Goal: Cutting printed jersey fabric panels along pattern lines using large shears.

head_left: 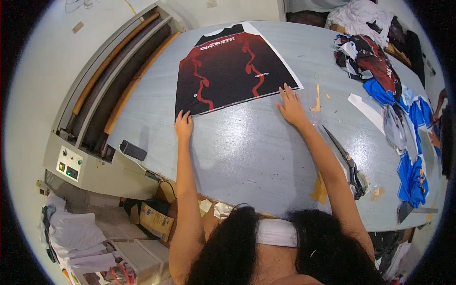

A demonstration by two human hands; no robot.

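Note:
A dark printed fabric panel (228, 71), black and deep red with wavy red lines and white edging, lies flat on the grey table. At its near left corner, my left hand (183, 125) has its fingers drawn together on the edge. My right hand (291, 107) rests by the near right corner, fingers spread and fingertips touching the cloth's border. Black-handled shears (349, 164) lie on the table, to the right of my right forearm.
A roller machine (128, 71) with a control panel borders the table's left side. A black phone-like block (133, 150) sits at the left edge. Heaped red-black garments (375, 64) and blue-white cloth (412, 178) lie right. Another person's hand (434, 139) shows at the far right.

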